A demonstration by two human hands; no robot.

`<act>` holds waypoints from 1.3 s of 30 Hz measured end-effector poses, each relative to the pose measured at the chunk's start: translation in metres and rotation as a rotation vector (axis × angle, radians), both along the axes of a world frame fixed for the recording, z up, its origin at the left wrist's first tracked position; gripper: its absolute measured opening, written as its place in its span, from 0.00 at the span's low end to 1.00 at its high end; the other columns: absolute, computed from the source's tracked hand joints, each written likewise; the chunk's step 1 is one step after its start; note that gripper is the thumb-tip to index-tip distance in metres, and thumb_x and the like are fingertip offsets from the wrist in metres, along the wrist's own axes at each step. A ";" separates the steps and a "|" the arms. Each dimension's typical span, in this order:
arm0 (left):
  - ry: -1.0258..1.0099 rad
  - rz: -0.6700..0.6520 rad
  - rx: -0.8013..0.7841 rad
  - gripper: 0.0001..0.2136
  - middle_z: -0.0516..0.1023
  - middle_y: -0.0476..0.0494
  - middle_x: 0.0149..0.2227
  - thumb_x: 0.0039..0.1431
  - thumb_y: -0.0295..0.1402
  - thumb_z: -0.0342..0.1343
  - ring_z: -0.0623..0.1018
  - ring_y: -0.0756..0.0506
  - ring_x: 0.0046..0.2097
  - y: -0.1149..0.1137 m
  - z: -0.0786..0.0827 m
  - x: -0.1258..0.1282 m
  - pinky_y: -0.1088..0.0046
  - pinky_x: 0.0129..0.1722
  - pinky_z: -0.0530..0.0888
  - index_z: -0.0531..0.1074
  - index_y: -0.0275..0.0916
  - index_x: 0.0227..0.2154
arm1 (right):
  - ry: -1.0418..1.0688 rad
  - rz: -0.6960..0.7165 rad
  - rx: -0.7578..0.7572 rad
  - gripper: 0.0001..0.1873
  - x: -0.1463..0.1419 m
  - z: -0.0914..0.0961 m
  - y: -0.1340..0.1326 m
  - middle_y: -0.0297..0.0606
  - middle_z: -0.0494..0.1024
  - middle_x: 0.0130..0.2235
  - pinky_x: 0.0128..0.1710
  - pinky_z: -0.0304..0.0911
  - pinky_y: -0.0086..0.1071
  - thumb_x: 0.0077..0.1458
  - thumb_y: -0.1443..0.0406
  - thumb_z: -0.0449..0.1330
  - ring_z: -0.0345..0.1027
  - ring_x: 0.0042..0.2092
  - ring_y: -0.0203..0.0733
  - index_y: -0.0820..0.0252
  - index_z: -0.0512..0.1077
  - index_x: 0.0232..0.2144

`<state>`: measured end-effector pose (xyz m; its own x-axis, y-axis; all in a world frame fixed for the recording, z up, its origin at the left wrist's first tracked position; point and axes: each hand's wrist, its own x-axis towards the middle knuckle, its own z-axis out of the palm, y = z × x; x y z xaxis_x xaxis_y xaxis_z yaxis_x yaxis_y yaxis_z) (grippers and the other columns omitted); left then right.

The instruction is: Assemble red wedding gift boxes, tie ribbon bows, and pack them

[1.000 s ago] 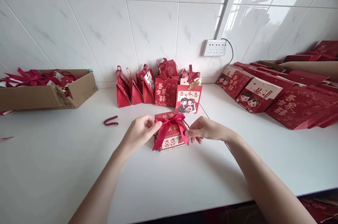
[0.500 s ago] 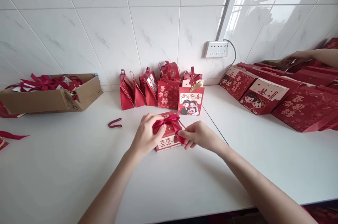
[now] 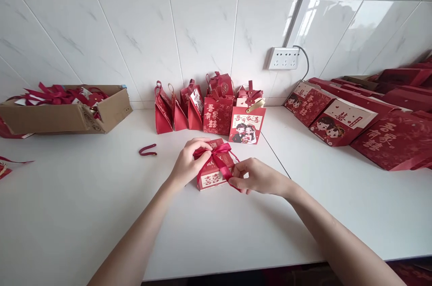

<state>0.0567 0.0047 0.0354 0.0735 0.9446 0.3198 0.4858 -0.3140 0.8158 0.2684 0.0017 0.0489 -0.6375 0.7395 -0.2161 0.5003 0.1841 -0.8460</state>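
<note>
Red gift box (image 3: pixel 212 181) sat on the white table (image 3: pixel 189 236), mid-frame, between the two hands, cream front panel with red characters facing the wearer. Red satin bow (image 3: pixel 221 148) lay across its top. Left hand (image 3: pixel 187 160) was at the bow's left side, thumb and fingers clamped on the loop by the knot. Right hand (image 3: pixel 254 177) had thumb and forefinger together on the right ribbon tail (image 3: pixel 223 168), drawn down toward the box's front right corner. Twisted red cord (image 3: pixel 234 156) showed at the box's right edge.

Left of the box: a bent dark red strap (image 3: pixel 148 154), lying loose. Behind: a cluster of red boxes (image 3: pixel 218 115), a couple-print box (image 3: pixel 248 126) at its right front. Far left: open cardboard carton (image 3: pixel 47 118) with red ribbons (image 3: pixel 50 93) inside. Right: rows of larger red packages (image 3: pixel 332 122) leaning together. White socket strip (image 3: pixel 283 58) on the tiled wall (image 3: pixel 202 29), grey cable (image 3: pixel 307 63) at its right end.
</note>
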 end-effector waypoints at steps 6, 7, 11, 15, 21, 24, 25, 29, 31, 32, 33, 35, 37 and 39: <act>-0.106 -0.034 -0.066 0.07 0.73 0.43 0.47 0.53 0.37 0.52 0.72 0.40 0.52 -0.001 0.002 0.001 0.65 0.51 0.69 0.72 0.40 0.28 | 0.010 0.029 -0.053 0.11 0.002 0.004 -0.001 0.30 0.69 0.22 0.24 0.64 0.25 0.51 0.64 0.54 0.62 0.25 0.31 0.61 0.64 0.19; -0.114 -0.032 -0.080 0.08 0.72 0.42 0.47 0.52 0.37 0.53 0.72 0.40 0.52 -0.001 0.003 0.001 0.65 0.50 0.69 0.72 0.40 0.28 | 0.001 0.022 -0.056 0.11 0.003 0.005 -0.001 0.31 0.69 0.22 0.24 0.64 0.24 0.51 0.64 0.54 0.62 0.25 0.30 0.61 0.64 0.19; -0.072 -0.050 -0.145 0.08 0.72 0.42 0.48 0.50 0.39 0.56 0.71 0.39 0.53 -0.004 0.005 0.004 0.63 0.53 0.67 0.73 0.40 0.26 | -0.174 0.187 -0.194 0.10 0.014 0.018 0.001 0.33 0.72 0.22 0.20 0.62 0.21 0.50 0.61 0.59 0.66 0.25 0.32 0.62 0.69 0.22; -0.029 -0.051 -0.100 0.08 0.72 0.42 0.48 0.51 0.39 0.56 0.71 0.39 0.53 -0.008 0.004 0.011 0.61 0.55 0.65 0.74 0.41 0.27 | -0.281 0.563 -0.509 0.15 0.016 0.031 -0.005 0.33 0.74 0.24 0.15 0.56 0.18 0.51 0.56 0.61 0.67 0.22 0.30 0.63 0.75 0.34; 0.034 -0.012 0.068 0.06 0.74 0.42 0.44 0.51 0.36 0.56 0.72 0.41 0.51 -0.009 0.001 0.014 0.61 0.53 0.66 0.74 0.41 0.26 | 0.183 0.225 -0.597 0.35 -0.028 -0.005 -0.033 0.33 0.72 0.24 0.13 0.62 0.23 0.49 0.37 0.51 0.68 0.19 0.33 0.63 0.68 0.39; 0.055 -0.006 0.114 0.05 0.74 0.44 0.41 0.51 0.35 0.56 0.73 0.42 0.48 -0.009 0.000 0.015 0.63 0.52 0.67 0.74 0.41 0.26 | 0.328 -0.007 -0.624 0.33 -0.049 -0.029 -0.047 0.34 0.73 0.22 0.11 0.62 0.25 0.53 0.38 0.47 0.68 0.17 0.35 0.64 0.66 0.35; 0.060 -0.002 0.128 0.05 0.74 0.44 0.40 0.51 0.35 0.56 0.73 0.43 0.48 -0.010 0.000 0.016 0.63 0.51 0.67 0.74 0.41 0.26 | 0.349 -0.034 -0.641 0.32 -0.053 -0.034 -0.050 0.35 0.73 0.22 0.11 0.61 0.25 0.54 0.39 0.47 0.67 0.16 0.35 0.64 0.66 0.34; 0.088 0.041 0.171 0.03 0.74 0.46 0.36 0.52 0.33 0.55 0.72 0.43 0.45 -0.014 -0.001 0.021 0.64 0.49 0.68 0.72 0.41 0.25 | 0.510 -0.109 -0.641 0.33 -0.062 -0.040 -0.060 0.34 0.73 0.21 0.11 0.61 0.24 0.52 0.39 0.49 0.67 0.16 0.33 0.65 0.67 0.34; 0.102 0.064 0.179 0.03 0.74 0.47 0.35 0.52 0.33 0.55 0.72 0.43 0.45 -0.016 -0.002 0.023 0.64 0.48 0.69 0.72 0.41 0.26 | 0.597 -0.122 -0.605 0.35 -0.064 -0.040 -0.062 0.32 0.71 0.20 0.12 0.60 0.22 0.49 0.37 0.50 0.65 0.15 0.31 0.65 0.67 0.32; 0.108 0.071 0.185 0.03 0.74 0.47 0.35 0.52 0.32 0.55 0.71 0.43 0.45 -0.016 -0.002 0.024 0.64 0.49 0.69 0.72 0.42 0.26 | 0.625 -0.116 -0.588 0.35 -0.065 -0.041 -0.063 0.31 0.70 0.19 0.12 0.59 0.22 0.48 0.37 0.50 0.64 0.15 0.30 0.65 0.68 0.32; 0.111 0.072 0.192 0.03 0.74 0.47 0.36 0.52 0.32 0.55 0.71 0.43 0.45 -0.017 -0.002 0.024 0.63 0.49 0.68 0.73 0.42 0.26 | 0.642 -0.104 -0.578 0.36 -0.066 -0.042 -0.063 0.30 0.70 0.19 0.12 0.59 0.21 0.47 0.36 0.51 0.64 0.14 0.30 0.66 0.68 0.31; 0.108 0.059 0.194 0.03 0.75 0.47 0.37 0.52 0.32 0.55 0.71 0.44 0.46 -0.017 -0.002 0.025 0.63 0.50 0.68 0.74 0.42 0.27 | 0.642 -0.046 -0.585 0.36 -0.069 -0.046 -0.062 0.31 0.70 0.19 0.12 0.58 0.22 0.46 0.36 0.51 0.63 0.14 0.29 0.66 0.68 0.30; 0.092 0.039 0.174 0.04 0.75 0.47 0.37 0.52 0.32 0.55 0.72 0.44 0.46 -0.016 -0.002 0.024 0.63 0.50 0.68 0.74 0.42 0.26 | 0.628 0.026 -0.605 0.37 -0.071 -0.050 -0.062 0.31 0.71 0.19 0.11 0.58 0.23 0.47 0.36 0.50 0.62 0.13 0.29 0.67 0.69 0.31; 0.072 0.027 0.148 0.04 0.75 0.47 0.38 0.51 0.32 0.55 0.72 0.44 0.46 -0.014 -0.003 0.024 0.63 0.51 0.68 0.75 0.42 0.26 | 0.603 0.095 -0.613 0.39 -0.071 -0.048 -0.060 0.32 0.71 0.21 0.11 0.58 0.23 0.48 0.36 0.48 0.61 0.13 0.29 0.68 0.70 0.33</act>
